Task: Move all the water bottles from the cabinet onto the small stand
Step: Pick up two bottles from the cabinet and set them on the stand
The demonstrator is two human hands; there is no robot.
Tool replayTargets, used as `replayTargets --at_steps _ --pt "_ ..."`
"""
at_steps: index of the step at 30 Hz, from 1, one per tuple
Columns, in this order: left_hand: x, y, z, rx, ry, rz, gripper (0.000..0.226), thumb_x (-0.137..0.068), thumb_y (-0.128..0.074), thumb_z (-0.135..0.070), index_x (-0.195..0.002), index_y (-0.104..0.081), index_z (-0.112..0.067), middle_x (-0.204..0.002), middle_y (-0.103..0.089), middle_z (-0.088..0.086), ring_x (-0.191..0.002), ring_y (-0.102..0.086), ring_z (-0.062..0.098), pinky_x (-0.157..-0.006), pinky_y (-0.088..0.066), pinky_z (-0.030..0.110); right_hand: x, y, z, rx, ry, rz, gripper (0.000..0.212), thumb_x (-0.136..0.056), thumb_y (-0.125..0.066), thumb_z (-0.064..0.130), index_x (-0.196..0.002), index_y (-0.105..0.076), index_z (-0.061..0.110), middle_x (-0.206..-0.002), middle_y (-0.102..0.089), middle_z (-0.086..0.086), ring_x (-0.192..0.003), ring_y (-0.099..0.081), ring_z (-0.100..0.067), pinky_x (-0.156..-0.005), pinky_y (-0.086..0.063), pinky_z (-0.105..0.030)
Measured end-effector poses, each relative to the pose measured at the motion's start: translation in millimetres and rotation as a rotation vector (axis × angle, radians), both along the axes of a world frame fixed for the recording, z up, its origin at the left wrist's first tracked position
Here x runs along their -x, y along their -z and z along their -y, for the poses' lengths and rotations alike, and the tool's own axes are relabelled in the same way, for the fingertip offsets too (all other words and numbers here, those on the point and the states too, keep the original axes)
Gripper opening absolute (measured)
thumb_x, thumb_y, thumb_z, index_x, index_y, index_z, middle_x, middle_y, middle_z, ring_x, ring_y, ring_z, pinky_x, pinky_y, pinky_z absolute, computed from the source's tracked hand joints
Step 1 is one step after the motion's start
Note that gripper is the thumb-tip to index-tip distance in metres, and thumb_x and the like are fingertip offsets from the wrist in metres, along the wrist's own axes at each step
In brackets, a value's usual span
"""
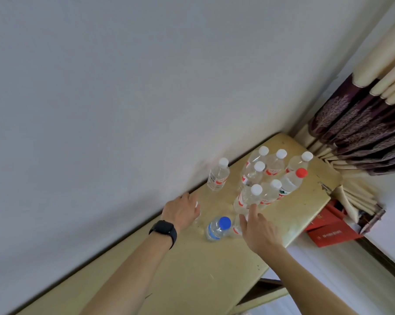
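**Water bottles bunched on yellow top, both hands reaching in**

Water bottles [273, 167] stand upright in a tight cluster on the yellow top [203, 269], at the corner end near the curtain [362, 133]. Most have white caps, and one red-capped bottle [292, 181] sits on the cluster's right edge. A lone bottle [218, 178] stands apart, close to the wall [123, 87]. A blue-capped bottle [218, 228] stands nearest us, between the two hands. We cannot tell whether this top is the cabinet or the small stand. The tight packing looks meant to save room and keep the bottles from tipping.

The left hand [181, 212], with a watch [163, 231] on its wrist, has its fingers curled round a left-hand bottle [196, 204]. Only the white cap and a sliver of clear body show past the knuckles. We judge it grips up by the neck, for a one-handed lift or set-down.

The right hand [259, 230] reaches at the front of the cluster with its forefinger straight, touching or just short of the front bottle. A half-hidden bottle [235, 227] sits under the palm. We cannot tell whether the thumb closes on it.

Using both hands likely means two bottles per trip. There is a knock-over risk, since the right hand is crowding its neighbours. Red boxes [328, 233] lie below the top's right edge.
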State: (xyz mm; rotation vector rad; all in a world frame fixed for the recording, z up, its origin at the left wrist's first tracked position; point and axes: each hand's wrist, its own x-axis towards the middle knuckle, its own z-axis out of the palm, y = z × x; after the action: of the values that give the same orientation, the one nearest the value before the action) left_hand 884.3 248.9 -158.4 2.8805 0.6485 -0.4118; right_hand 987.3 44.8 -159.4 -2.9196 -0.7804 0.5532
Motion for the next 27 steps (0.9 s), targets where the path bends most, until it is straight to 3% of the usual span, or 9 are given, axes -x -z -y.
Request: replayTargets --at_steps 4,8,13,16,20,23,27 --pt "6.5 -9.6 -13.3 -0.046 -0.003 -0.026 0.036 -0.103 -0.028 -0.041 -0.125 -0.039 -0.014 -0.098 -0.066 0.005 -0.082 -0.065 0.030 -0.060 -0.039 0.032 -2.7 -7.6 26.8 0.045 -0.081 -0.015 0.049 -0.103 -0.029 0.045 -0.141 -0.023 0.016 -0.112 -0.061 -0.008 -0.094 -0.064 -0.033 -0.066 -0.037 -0.035" --pt "18.2 -56.3 -22.4 -0.064 -0.040 0.073 0.030 -0.101 -0.028 -0.043 -0.104 -0.038 -0.016 -0.075 -0.064 -0.003 -0.067 -0.061 0.025 -0.057 -0.042 0.031 -3.3 -30.1 65.4 -0.021 -0.073 -0.120 0.030 -0.101 -0.035 0.043 -0.123 -0.031 0.023 -0.112 -0.059 -0.005 -0.091 -0.062 -0.030 -0.071 -0.045 -0.038" --pt "-6.5 -151.6 20.0 -0.159 0.061 0.243 0.031 -0.100 -0.030 -0.047 -0.109 -0.042 -0.020 -0.101 -0.067 -0.002 -0.079 -0.061 0.028 -0.066 -0.042 0.034 10.1 -80.5 129.2 -0.134 -0.067 -0.019 0.025 -0.095 -0.043 0.045 -0.113 -0.039 0.028 -0.106 -0.059 0.003 -0.076 -0.051 -0.022 -0.063 -0.038 -0.033" --pt "-23.4 -193.1 73.0 -0.187 0.158 0.330 0.029 -0.099 -0.031 -0.046 -0.112 -0.044 -0.023 -0.104 -0.067 -0.005 -0.081 -0.060 0.029 -0.068 -0.043 0.035 22.2 -110.1 186.4 -0.244 0.000 0.044 0.028 -0.092 -0.046 0.048 -0.107 -0.041 0.025 -0.094 -0.060 0.004 -0.074 -0.056 -0.022 -0.064 -0.045 -0.036" --pt "-44.8 -225.0 170.8 -0.194 0.324 0.403 0.026 -0.098 -0.030 -0.048 -0.102 -0.041 -0.025 -0.079 -0.059 -0.006 -0.073 -0.057 0.029 -0.066 -0.044 0.036 48.6 -149.6 281.6 -0.376 0.126 0.144 0.035 -0.094 -0.041 0.058 -0.096 -0.039 0.024 -0.080 -0.058 0.007 -0.070 -0.057 -0.020 -0.065 -0.048 -0.039" --pt "-55.4 -226.3 262.2 -0.148 0.454 0.436 0.026 -0.097 -0.032 -0.050 -0.094 -0.038 -0.025 -0.068 -0.055 -0.005 -0.064 -0.054 0.025 -0.057 -0.037 0.034 76.9 -172.1 365.0 -0.381 0.249 0.274 0.045 -0.094 -0.033 0.065 -0.098 -0.038 0.021 -0.074 -0.060 0.003 -0.069 -0.060 -0.025 -0.065 -0.050 -0.045" --pt "-63.7 -209.1 406.5 -0.064 0.722 0.429 0.029 -0.096 -0.037 -0.053 -0.093 -0.039 -0.024 -0.073 -0.062 0.001 -0.063 -0.057 0.027 -0.057 -0.047 0.038 125.1 -188.3 481.3 -0.439 0.454 0.297 0.033 -0.095 -0.039 0.058 -0.098 -0.035 0.026 -0.077 -0.059 0.002 -0.075 -0.057 -0.029 -0.069 -0.048 -0.043"
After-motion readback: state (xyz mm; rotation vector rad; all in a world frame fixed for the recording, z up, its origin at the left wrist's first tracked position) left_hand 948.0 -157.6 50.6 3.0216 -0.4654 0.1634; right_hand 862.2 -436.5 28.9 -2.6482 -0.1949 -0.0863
